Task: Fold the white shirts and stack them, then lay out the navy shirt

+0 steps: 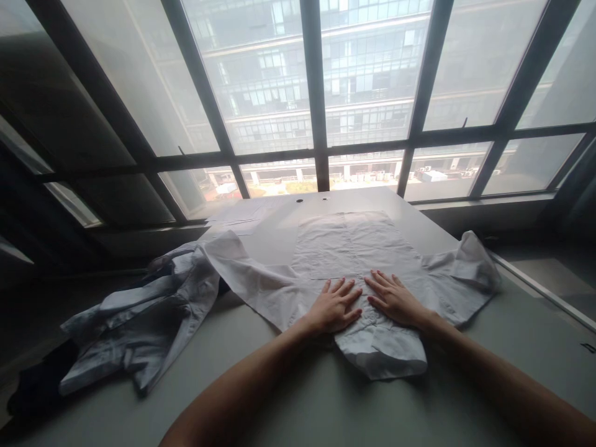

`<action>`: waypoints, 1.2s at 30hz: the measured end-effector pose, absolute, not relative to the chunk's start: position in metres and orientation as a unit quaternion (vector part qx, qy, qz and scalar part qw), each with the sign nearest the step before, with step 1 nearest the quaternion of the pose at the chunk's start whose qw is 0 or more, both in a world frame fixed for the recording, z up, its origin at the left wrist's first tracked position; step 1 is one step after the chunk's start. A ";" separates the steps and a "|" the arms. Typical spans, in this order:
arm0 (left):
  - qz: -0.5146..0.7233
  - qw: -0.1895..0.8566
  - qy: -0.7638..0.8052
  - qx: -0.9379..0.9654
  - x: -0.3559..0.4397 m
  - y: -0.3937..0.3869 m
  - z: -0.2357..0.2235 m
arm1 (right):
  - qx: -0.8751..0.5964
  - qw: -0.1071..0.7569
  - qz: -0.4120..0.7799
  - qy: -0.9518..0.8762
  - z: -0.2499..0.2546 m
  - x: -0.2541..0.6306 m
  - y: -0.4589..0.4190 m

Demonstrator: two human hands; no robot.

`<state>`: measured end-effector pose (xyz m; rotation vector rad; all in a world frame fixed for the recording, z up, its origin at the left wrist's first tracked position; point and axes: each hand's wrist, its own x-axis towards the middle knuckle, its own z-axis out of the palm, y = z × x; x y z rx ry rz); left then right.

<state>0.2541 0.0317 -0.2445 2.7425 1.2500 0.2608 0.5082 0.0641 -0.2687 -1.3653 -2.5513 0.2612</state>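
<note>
A white shirt (pixel 349 242) lies spread on the table, its body reaching away from me and its sleeves out to both sides. Its collar end is nearest to me and stands up a little off the tabletop. My left hand (pixel 336 307) rests flat on the shirt left of its middle, fingers spread. Just to the right, my right hand (pixel 395 299) presses flat on the cloth, its fingers stretched out too. Neither hand grips anything. The left sleeve's end overlaps a heap of clothes.
That heap of crumpled clothes (pixel 144 316), pale with dark pieces beneath, lies at the table's left edge. Sheets of paper (pixel 239 212) rest at the far left of the white table (pixel 223 385). Large windows (pixel 270 74) with dark frames stand behind it.
</note>
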 end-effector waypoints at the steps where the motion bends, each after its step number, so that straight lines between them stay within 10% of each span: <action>1: 0.088 0.059 0.412 0.905 0.254 0.032 -0.244 | -0.469 0.115 0.086 -0.871 -0.269 0.509 0.064; 14: 0.139 0.011 0.475 0.869 0.246 0.029 -0.242 | -0.478 0.228 0.036 -0.847 -0.268 0.514 0.066; 25: 0.064 0.056 0.494 0.865 0.245 0.030 -0.248 | -0.597 0.087 0.032 -0.797 -0.274 0.512 0.064; 36: 0.059 0.073 0.502 0.860 0.245 0.028 -0.243 | -0.658 0.119 -0.018 -0.743 -0.280 0.523 0.069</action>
